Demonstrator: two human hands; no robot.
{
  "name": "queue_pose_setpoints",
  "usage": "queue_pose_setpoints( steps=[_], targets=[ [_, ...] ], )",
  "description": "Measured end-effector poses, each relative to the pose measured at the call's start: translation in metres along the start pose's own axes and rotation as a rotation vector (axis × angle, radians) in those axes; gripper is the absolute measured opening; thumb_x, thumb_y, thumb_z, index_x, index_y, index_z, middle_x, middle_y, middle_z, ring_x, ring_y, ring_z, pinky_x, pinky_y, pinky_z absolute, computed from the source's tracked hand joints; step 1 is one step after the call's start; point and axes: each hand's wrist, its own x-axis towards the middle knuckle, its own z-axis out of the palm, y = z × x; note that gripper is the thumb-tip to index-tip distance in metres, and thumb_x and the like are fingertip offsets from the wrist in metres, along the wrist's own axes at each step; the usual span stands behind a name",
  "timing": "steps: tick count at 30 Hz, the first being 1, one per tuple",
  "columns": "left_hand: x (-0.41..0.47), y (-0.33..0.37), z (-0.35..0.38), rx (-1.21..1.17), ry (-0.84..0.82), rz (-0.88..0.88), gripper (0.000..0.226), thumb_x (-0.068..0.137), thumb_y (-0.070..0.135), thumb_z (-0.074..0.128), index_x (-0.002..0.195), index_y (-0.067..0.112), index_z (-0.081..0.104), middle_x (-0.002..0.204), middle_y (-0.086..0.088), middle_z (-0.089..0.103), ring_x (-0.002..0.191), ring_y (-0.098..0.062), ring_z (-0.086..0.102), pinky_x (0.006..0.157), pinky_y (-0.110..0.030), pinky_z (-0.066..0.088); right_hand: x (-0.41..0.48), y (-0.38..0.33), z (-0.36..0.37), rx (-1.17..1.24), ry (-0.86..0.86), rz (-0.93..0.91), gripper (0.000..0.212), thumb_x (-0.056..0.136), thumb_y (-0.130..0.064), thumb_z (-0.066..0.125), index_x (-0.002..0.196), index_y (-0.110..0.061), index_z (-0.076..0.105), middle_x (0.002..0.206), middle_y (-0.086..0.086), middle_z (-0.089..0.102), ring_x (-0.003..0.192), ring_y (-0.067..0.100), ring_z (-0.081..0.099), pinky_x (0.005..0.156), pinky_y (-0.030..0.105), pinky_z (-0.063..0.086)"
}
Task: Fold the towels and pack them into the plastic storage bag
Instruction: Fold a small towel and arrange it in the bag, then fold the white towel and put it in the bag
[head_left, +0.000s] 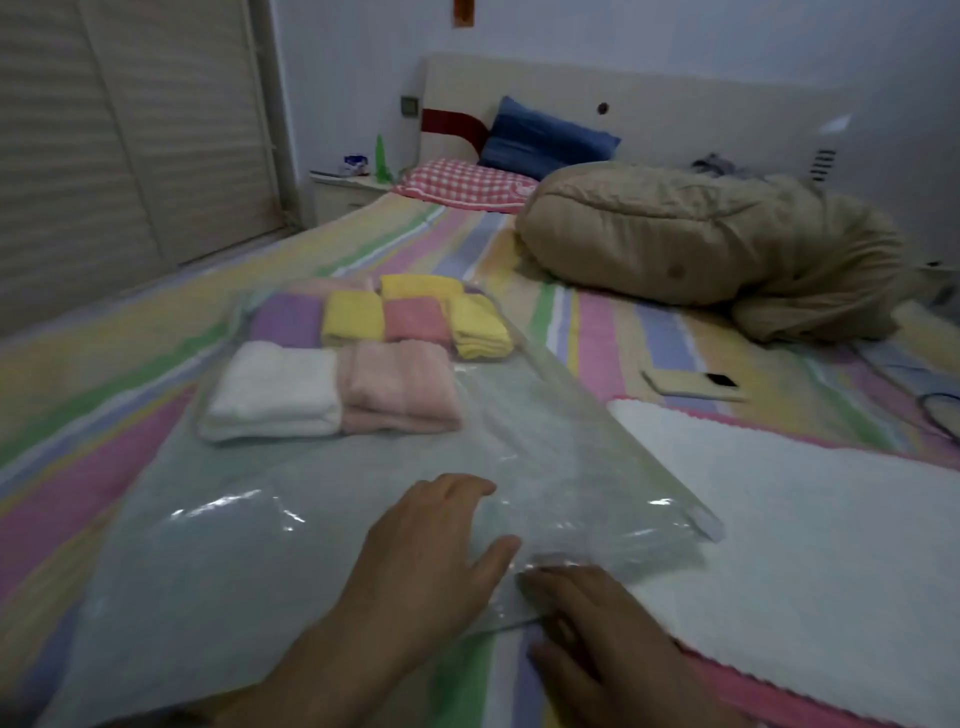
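A large clear plastic storage bag (249, 545) lies flat on the striped bed. Inside its far end sit several folded towels: a white one (275, 389), a pale pink one (400, 387), a purple one (285, 319), yellow ones (353, 317) and a coral one (415, 319). My left hand (431, 551) rests flat on the bag near its open end, fingers straight. My right hand (597, 623) holds the bag's near edge, fingertips tucked under the film. A white towel with pink trim (805, 535) lies spread out to the right of the bag.
A tan rolled duvet (701, 239) fills the bed's far right. A red checked pillow (462, 184) and a blue pillow (540, 137) lie at the headboard. A phone (696, 384) and a cable (940, 410) lie on the sheet at right. A nightstand (348, 192) stands far left.
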Motion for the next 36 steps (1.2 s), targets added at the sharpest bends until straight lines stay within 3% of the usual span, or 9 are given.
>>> queue_pose_setpoints(
  steps=[2,7,10,16,20,23,26,30,36],
  targets=[
    [0.006,0.036,0.024,0.044,-0.048,0.121,0.084,0.071,0.07,0.025,0.145,0.033,0.034,0.155,0.009,0.028,0.142,-0.012,0.027,0.113,-0.026,0.023,-0.039,0.016,-0.027,-0.063,-0.005,0.008,0.049,0.077,-0.042,0.061,0.126,-0.035,0.055,0.138,-0.014,0.052,0.13,0.005,0.046,0.106,0.024,0.034],
    [0.029,0.087,0.085,0.307,-0.076,0.281,0.078,0.073,0.025,0.068,0.145,0.017,0.04,0.147,-0.013,0.044,0.129,-0.027,0.049,0.1,-0.041,0.046,-0.11,0.056,-0.084,-0.106,0.197,0.177,0.03,0.083,-0.035,0.057,0.111,-0.033,0.066,0.126,-0.016,0.06,0.119,0.002,0.054,0.095,0.021,0.042],
    [0.033,0.087,0.094,0.5,-0.144,0.237,0.056,0.034,0.02,0.09,0.087,0.018,0.071,0.065,-0.005,0.066,0.055,-0.019,0.065,0.039,-0.027,0.044,-0.13,0.069,-0.105,-0.099,0.272,0.339,0.022,0.081,-0.032,0.062,0.103,-0.033,0.067,0.11,-0.019,0.063,0.101,-0.003,0.058,0.086,0.003,0.037],
    [0.006,0.054,0.069,0.586,-0.073,0.207,0.044,0.013,0.012,0.089,0.043,0.018,0.057,0.036,-0.004,0.047,0.029,-0.023,0.051,0.032,-0.016,0.03,-0.138,0.073,-0.109,-0.153,0.282,0.36,0.019,0.078,-0.035,0.067,0.097,-0.036,0.065,0.096,-0.025,0.06,0.091,-0.003,0.054,0.071,0.011,0.042],
    [-0.01,0.051,0.054,0.619,-0.036,0.196,0.048,0.005,0.008,0.078,0.043,0.019,0.051,0.037,-0.004,0.044,0.029,-0.024,0.048,0.043,-0.02,0.016,-0.131,0.079,-0.108,-0.294,0.256,0.271,0.015,0.073,-0.035,0.066,0.088,-0.031,0.065,0.087,-0.018,0.062,0.079,0.007,0.058,0.058,0.023,0.047],
    [-0.008,0.078,0.06,0.587,0.007,0.22,0.038,0.031,0.023,0.078,0.059,0.019,0.054,0.053,-0.003,0.052,0.046,-0.027,0.055,0.043,-0.026,0.031,-0.13,0.085,-0.105,-0.366,0.266,0.203,0.009,0.077,-0.025,0.06,0.084,-0.027,0.066,0.081,-0.011,0.064,0.07,0.016,0.062,0.053,0.028,0.047],
    [-0.004,0.13,0.082,0.385,0.183,0.276,0.033,0.054,0.024,0.068,0.084,0.015,0.058,0.086,-0.007,0.059,0.077,-0.03,0.058,0.068,-0.039,0.042,-0.14,0.094,-0.108,-0.431,0.248,0.211,0.037,0.055,-0.009,0.077,0.088,-0.023,0.067,0.084,-0.007,0.066,0.071,0.018,0.062,0.053,0.027,0.048],
    [-0.003,0.193,0.129,0.045,0.095,0.52,0.033,0.068,0.021,0.07,0.099,0.019,0.059,0.105,0.001,0.062,0.097,-0.02,0.06,0.092,-0.029,0.04,-0.175,0.121,-0.136,-0.585,0.24,0.325,0.051,0.042,-0.001,0.083,0.085,-0.022,0.068,0.08,-0.005,0.065,0.066,0.019,0.062,0.051,0.028,0.047],
    [-0.009,0.208,0.193,-0.167,-0.007,0.478,0.022,0.082,0.035,0.058,0.1,0.025,0.064,0.102,0.011,0.064,0.095,-0.013,0.06,0.083,-0.026,0.043,-0.253,0.179,-0.199,-0.799,0.269,0.695,0.037,0.047,0.009,0.081,0.075,-0.013,0.07,0.071,0.007,0.062,0.061,0.03,0.059,0.046,0.031,0.043]
  ],
)
